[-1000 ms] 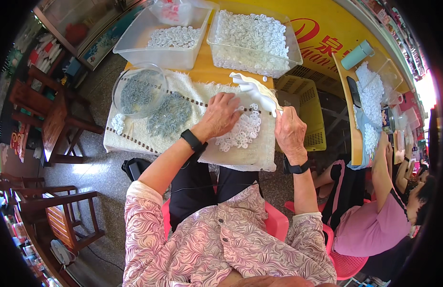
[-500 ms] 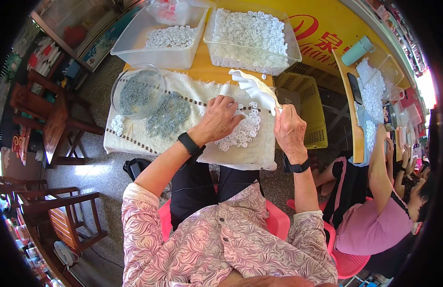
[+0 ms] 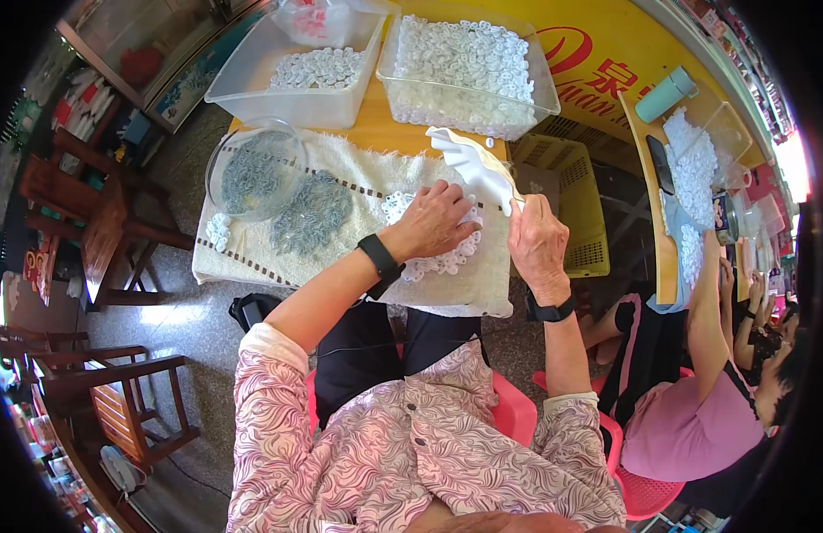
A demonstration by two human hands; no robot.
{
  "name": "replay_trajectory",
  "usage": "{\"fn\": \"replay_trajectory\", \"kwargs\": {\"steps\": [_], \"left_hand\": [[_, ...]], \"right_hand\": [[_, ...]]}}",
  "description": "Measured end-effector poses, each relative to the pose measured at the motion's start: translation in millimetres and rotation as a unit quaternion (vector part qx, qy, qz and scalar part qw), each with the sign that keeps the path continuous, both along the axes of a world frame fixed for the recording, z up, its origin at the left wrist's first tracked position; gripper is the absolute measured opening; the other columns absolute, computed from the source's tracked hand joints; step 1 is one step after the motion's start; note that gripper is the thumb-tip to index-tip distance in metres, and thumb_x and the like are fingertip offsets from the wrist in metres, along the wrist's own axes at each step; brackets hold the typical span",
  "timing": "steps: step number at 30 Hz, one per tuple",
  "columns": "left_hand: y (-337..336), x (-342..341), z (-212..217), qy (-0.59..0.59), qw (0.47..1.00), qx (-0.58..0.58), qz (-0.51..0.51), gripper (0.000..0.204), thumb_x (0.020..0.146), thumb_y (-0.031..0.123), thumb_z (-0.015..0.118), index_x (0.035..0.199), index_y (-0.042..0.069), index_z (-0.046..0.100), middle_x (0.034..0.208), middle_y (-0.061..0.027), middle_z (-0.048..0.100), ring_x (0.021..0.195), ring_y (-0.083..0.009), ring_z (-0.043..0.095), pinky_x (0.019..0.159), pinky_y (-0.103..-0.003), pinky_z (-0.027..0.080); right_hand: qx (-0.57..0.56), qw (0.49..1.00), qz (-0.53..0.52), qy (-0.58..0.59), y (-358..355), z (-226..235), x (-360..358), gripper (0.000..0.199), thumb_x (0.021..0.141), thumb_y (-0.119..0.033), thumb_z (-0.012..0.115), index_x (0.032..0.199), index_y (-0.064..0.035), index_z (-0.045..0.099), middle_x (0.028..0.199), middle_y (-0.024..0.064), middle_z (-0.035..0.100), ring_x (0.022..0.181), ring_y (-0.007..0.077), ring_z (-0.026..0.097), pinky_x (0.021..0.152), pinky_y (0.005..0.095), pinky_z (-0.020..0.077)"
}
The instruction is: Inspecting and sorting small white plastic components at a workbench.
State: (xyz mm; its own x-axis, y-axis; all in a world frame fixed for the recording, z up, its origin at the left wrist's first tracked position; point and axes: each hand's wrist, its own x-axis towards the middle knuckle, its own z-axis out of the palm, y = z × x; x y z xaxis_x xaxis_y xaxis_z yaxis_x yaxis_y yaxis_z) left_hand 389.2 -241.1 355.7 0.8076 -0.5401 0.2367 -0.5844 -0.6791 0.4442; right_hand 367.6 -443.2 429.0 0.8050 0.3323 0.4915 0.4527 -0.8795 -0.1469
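Right hand (image 3: pixel 539 238) grasping wavy white dish (image 3: pixel 479 172) at towel's (image 3: pixel 487 286) far right corner; likely light, stiff; rim best hold. Left hand (image 3: pixel 435 220) palm-down over white pieces (image 3: pixel 443 261), towel's right half; cannot tell grip; probably slippery.

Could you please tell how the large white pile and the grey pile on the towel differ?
The left hand covers part of the white pile; no hand is over the grey pile. The white pile shows rounded pieces, the grey pile thin-looking ones. Both are heaps of small pieces on the towel.
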Motion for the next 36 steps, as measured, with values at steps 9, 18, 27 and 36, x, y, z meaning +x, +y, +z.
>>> {"fn": "replay_trajectory", "kwargs": {"steps": [9,18,27,36], "left_hand": [[7.5,2.9,8.7,-0.034,0.998,-0.041,0.035,0.033,0.087,0.029,0.074,0.103,0.002,0.065,0.111,-0.0164,0.059,0.106,-0.0350,0.056,0.091,-0.049,0.048],[3.1,3.3,4.2,0.022,0.999,-0.003,-0.033,0.029,0.093,0.030,0.065,0.106,0.004,0.066,0.116,-0.0149,0.061,0.113,-0.0349,0.055,0.095,-0.049,0.047],[52.3,60.9,-7.0,0.046,0.982,0.037,0.177,0.022,0.089,0.018,0.066,0.107,0.004,0.066,0.112,-0.0206,0.061,0.106,-0.0422,0.058,0.090,-0.051,0.050],[55.6,88.9,-15.0,0.126,0.970,-0.005,0.210,0.021,0.085,0.013,0.065,0.099,-0.002,0.067,0.111,-0.0303,0.060,0.101,-0.0477,0.065,0.086,-0.054,0.054]], "right_hand": [[0.001,1.000,0.001,-0.003,0.6,1.5,0.9,0.017,0.090,-0.007,0.068,0.088,-0.0021,0.051,0.083,0.0142,0.058,0.069,0.0335,0.065,0.056,0.0401,0.0530],[0.001,1.000,-0.002,0.008,-2.9,2.7,-0.4,0.015,0.090,-0.006,0.067,0.090,-0.0014,0.053,0.084,0.0148,0.059,0.068,0.0347,0.065,0.056,0.0405,0.0531],[0.043,0.998,-0.016,-0.045,-11.3,-4.0,7.0,0.017,0.092,-0.008,0.068,0.091,0.0003,0.053,0.082,0.0170,0.058,0.066,0.0365,0.063,0.055,0.0423,0.0512],[0.294,0.939,-0.132,0.123,-55.4,16.6,-13.9,0.023,0.099,-0.015,0.062,0.085,0.0022,0.055,0.068,0.0132,0.063,0.052,0.0203,0.065,0.046,0.0318,0.0483]]}}
